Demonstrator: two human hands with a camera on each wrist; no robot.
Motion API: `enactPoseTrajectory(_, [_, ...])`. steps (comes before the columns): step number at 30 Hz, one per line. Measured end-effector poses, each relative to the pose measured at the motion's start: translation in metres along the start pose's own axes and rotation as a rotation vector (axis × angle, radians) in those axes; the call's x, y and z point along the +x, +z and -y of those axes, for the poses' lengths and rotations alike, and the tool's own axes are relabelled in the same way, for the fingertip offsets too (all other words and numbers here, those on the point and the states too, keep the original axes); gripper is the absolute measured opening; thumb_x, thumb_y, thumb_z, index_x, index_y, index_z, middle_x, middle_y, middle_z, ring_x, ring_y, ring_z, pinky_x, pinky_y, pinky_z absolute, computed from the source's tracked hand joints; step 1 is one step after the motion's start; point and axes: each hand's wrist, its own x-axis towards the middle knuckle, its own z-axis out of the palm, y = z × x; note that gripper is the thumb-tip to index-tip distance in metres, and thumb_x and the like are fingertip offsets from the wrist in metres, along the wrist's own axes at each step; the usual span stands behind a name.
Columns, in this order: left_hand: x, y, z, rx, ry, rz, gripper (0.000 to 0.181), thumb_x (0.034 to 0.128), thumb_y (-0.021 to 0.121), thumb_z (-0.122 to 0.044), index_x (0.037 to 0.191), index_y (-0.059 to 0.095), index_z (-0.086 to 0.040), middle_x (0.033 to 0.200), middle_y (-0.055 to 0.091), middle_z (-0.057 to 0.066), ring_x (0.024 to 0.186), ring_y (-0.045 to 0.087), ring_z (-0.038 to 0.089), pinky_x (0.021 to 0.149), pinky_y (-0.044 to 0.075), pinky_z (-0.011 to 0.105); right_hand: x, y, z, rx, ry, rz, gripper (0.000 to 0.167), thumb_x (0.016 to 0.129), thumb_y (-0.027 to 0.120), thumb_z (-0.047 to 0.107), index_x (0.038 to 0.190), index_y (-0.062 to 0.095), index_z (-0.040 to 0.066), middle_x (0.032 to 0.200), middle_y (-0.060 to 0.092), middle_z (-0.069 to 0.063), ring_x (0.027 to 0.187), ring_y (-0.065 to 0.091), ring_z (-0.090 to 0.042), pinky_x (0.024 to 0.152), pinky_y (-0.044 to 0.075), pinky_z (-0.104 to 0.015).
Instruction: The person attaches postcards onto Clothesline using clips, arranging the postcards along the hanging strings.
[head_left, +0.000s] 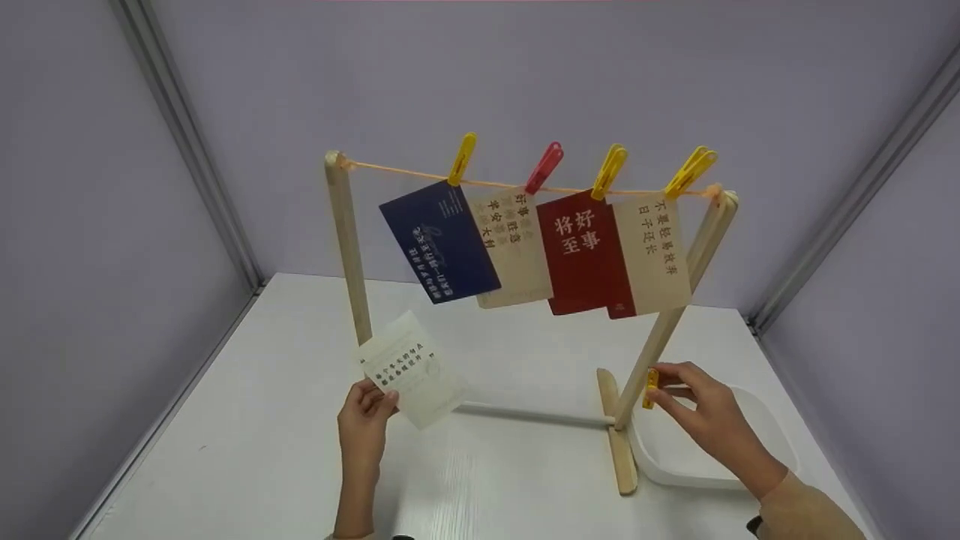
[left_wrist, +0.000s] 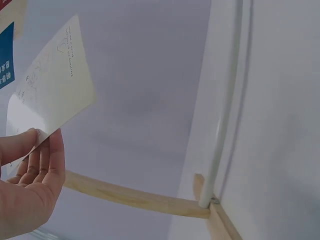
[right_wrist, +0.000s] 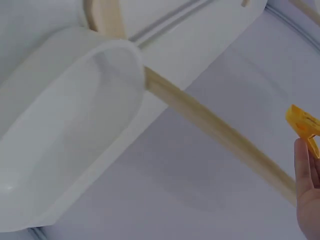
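A pale cream card point(head_left: 412, 371) printed with dark characters is pinched at its lower left edge by my left hand point(head_left: 364, 424), in front of the rack's left post. In the left wrist view the thumb and fingers grip the card point(left_wrist: 55, 80) along its edge. My right hand point(head_left: 705, 412) holds a yellow clothespin point(head_left: 650, 388) between thumb and fingers, beside the right post. The right wrist view shows only part of that clothespin point(right_wrist: 304, 122) at its edge. From the orange string point(head_left: 405, 171) hang a blue card point(head_left: 442, 244), a red card point(head_left: 585, 262) and two cream cards.
The wooden rack has a left post point(head_left: 346, 247), a right post point(head_left: 675, 307) and a white lower bar point(head_left: 536, 414). Yellow clothespins and one red clothespin point(head_left: 544, 166) grip the string. A white basin point(head_left: 780, 427) stands at the right, under my right forearm.
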Motion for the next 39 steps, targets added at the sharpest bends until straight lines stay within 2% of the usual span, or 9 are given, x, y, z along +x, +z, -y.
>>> enactPoseTrajectory(4, [0.005,0.0,-0.015,-0.012,0.039,-0.001,0.03,0.0878,0.059,-0.001,0.115,0.05,0.006,0.103,0.061,0.016,0.09,0.061,0.021,0.074,0.051,0.025,0.024,-0.004,0.032,0.029,-0.135,0.015,0.039,0.073,0.069,-0.011,0.11,0.06,-0.002,0.095,0.06,-0.001,0.087,0.061,-0.02,0.074,0.047,-0.014])
enactPoseTrajectory(8, [0.011,0.001,-0.027,-0.025,0.076,0.003,0.029,0.0871,0.059,0.0,0.114,0.051,0.004,0.103,0.061,0.015,0.09,0.061,0.019,0.075,0.051,0.025,0.049,-0.011,0.066,0.07,-0.203,0.04,0.04,0.076,0.066,-0.012,0.114,0.057,-0.004,0.1,0.06,-0.003,0.09,0.061,-0.02,0.077,0.048,-0.016])
enactPoseTrajectory(14, [0.02,0.004,-0.046,-0.044,0.147,0.011,0.027,0.0869,0.06,0.001,0.113,0.052,0.004,0.101,0.062,0.014,0.088,0.061,0.019,0.075,0.051,0.025,0.09,-0.022,0.113,0.12,-0.195,0.081,0.038,0.084,0.061,-0.005,0.121,0.051,-0.008,0.108,0.058,-0.008,0.094,0.057,-0.018,0.082,0.047,-0.02])
enactPoseTrajectory(20, [0.027,0.005,-0.064,-0.066,0.213,0.007,0.027,0.0867,0.06,0.001,0.112,0.052,0.006,0.101,0.062,0.016,0.088,0.06,0.02,0.074,0.05,0.024,0.127,-0.03,0.147,0.151,-0.22,0.082,0.035,0.088,0.057,-0.002,0.122,0.051,-0.005,0.109,0.056,-0.009,0.096,0.054,-0.016,0.084,0.046,-0.021])
enactPoseTrajectory(25, [0.031,0.003,-0.073,-0.072,0.237,0.013,0.026,0.0873,0.059,0.001,0.112,0.052,0.005,0.102,0.062,0.015,0.09,0.06,0.022,0.075,0.051,0.027,0.151,-0.034,0.166,0.167,-0.257,0.045,0.032,0.089,0.057,0.0,0.12,0.052,-0.006,0.107,0.058,-0.009,0.094,0.056,-0.015,0.081,0.048,-0.022])
enactPoseTrajectory(31, [0.033,0.002,-0.081,-0.063,0.274,0.014,0.025,0.0871,0.058,0.003,0.111,0.052,0.005,0.101,0.063,0.015,0.09,0.061,0.023,0.075,0.05,0.027,0.177,-0.034,0.183,0.189,-0.219,0.024,0.03,0.092,0.055,0.007,0.119,0.053,-0.006,0.103,0.06,-0.006,0.093,0.057,-0.014,0.081,0.048,-0.024])
enactPoseTrajectory(39, [0.041,0.004,-0.093,-0.08,0.322,0.011,0.025,0.0868,0.058,0.004,0.111,0.053,0.005,0.1,0.063,0.015,0.089,0.061,0.024,0.074,0.051,0.028,0.213,-0.037,0.209,0.134,-0.184,0.021,0.032,0.094,0.053,0.017,0.121,0.053,0.0,0.104,0.06,-0.007,0.095,0.055,-0.013,0.086,0.044,-0.026])
